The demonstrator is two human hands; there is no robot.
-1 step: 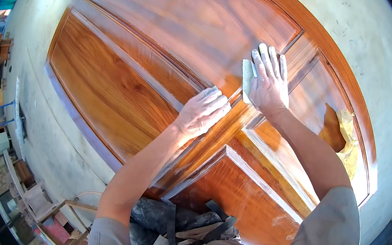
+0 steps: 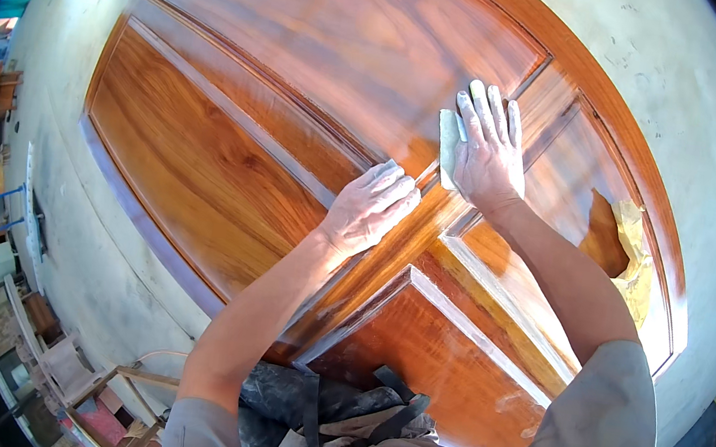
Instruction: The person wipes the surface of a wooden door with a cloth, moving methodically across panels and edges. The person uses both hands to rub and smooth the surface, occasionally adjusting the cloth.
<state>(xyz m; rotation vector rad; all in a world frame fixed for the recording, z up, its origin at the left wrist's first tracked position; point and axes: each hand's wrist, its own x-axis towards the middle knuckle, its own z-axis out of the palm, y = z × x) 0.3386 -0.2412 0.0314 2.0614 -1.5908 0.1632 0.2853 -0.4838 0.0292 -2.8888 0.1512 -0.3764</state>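
Observation:
A varnished reddish-brown wooden door (image 2: 205,149) with raised panels and pale, dusty mouldings lies before me. My right hand (image 2: 491,155) rests flat on it where several rails meet, fingers stretched and white with dust. Under its palm and thumb is a pale green folded sheet that looks like sandpaper (image 2: 447,149), its left part sticking out. To the left, my left hand (image 2: 371,205) bears on the door beside a panel moulding, with fingers curled and pressed together. Whatever may be beneath those dusty fingertips is hidden.
Torn yellow-brown paper (image 2: 636,265) lies on the right-hand panel. The grey floor (image 2: 51,147) surrounds the door. A wooden frame (image 2: 105,389) stands at lower left, with a blue-handled item (image 2: 2,213) and other clutter along the left edge.
Both hands keep their places on the door. The whole view has shifted only very slightly, and the sheet stays under my right hand.

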